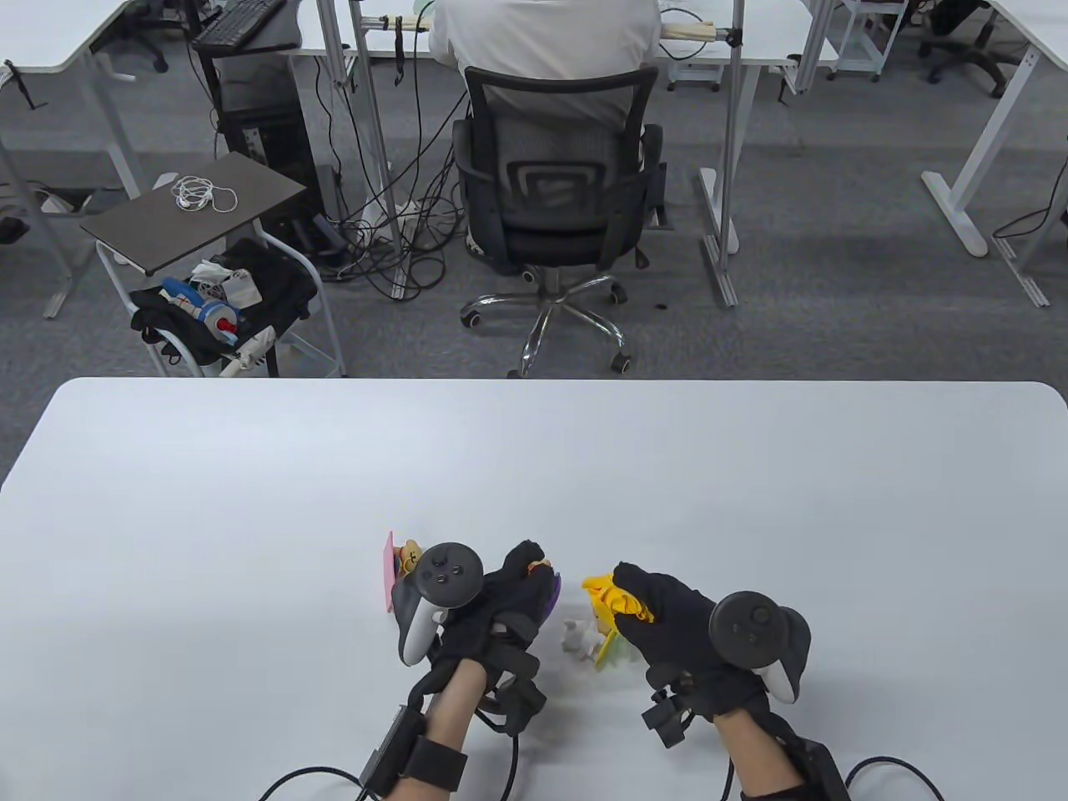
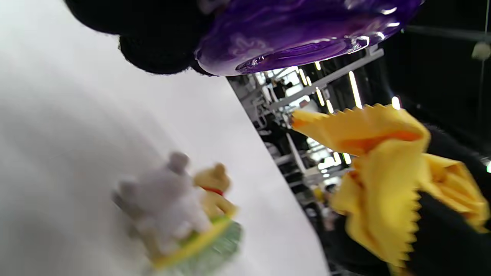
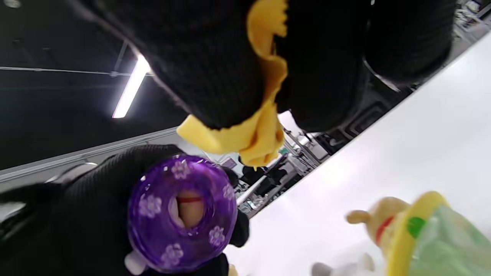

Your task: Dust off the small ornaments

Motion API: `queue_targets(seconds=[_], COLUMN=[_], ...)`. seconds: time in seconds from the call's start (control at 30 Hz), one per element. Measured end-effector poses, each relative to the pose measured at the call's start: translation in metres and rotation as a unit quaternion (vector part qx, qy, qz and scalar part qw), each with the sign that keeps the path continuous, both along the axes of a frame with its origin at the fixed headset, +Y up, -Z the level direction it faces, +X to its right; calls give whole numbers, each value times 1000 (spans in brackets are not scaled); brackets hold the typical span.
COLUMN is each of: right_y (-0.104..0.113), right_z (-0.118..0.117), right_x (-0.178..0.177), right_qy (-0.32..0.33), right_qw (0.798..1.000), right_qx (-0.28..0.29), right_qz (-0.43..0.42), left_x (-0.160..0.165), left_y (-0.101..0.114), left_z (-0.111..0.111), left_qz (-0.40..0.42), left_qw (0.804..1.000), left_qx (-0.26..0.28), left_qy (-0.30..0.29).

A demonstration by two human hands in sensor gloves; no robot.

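My left hand point(image 1: 501, 596) grips a glossy purple ring-shaped ornament point(image 3: 182, 212), its hole facing my right hand point(image 1: 667, 622). That hand holds a crumpled yellow cloth point(image 2: 387, 180) above the white table point(image 1: 250, 501), in an office.

Right hand point(image 3: 307, 57) grips yellow cloth point(image 3: 253, 134) above purple ornament point(image 3: 180, 214).

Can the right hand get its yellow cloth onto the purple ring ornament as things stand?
Probably yes: the right hand holds the yellow cloth beside the purple ring ornament, which the left hand holds up, nothing between them.
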State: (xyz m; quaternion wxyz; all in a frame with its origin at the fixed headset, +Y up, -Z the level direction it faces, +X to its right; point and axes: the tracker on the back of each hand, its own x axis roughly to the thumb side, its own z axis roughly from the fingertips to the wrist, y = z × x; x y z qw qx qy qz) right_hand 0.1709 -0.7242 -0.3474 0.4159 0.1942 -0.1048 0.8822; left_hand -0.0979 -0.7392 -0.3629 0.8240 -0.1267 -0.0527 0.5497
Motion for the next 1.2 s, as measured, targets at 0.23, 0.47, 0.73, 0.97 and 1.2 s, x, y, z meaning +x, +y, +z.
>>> queue_targets(seconds=[0.23,0.47,0.73,0.97,1.2], right_y=[22,21,24,25,24], right_z=[37,39,41,47,48], right_x=[-39,-47,-44,-56,-52], right_qy=[38,-4,11,-34,11], right_qw=[990,983,986,975,983], right_qx=[132,177,165,199,175], right_qz=[14,55,30,96,61], left_x=[13,36,29,33,26], left_y=[-22,-34,-33,-38,-35], left_z=[7,14,13,17,14], left_qz=[229,333,367,376,384], left_qw=[969,928,919,912,913], left_qx=[-67,-105,-94,-112,-91], left_qy=[-71,-127,-109,-121,-104])
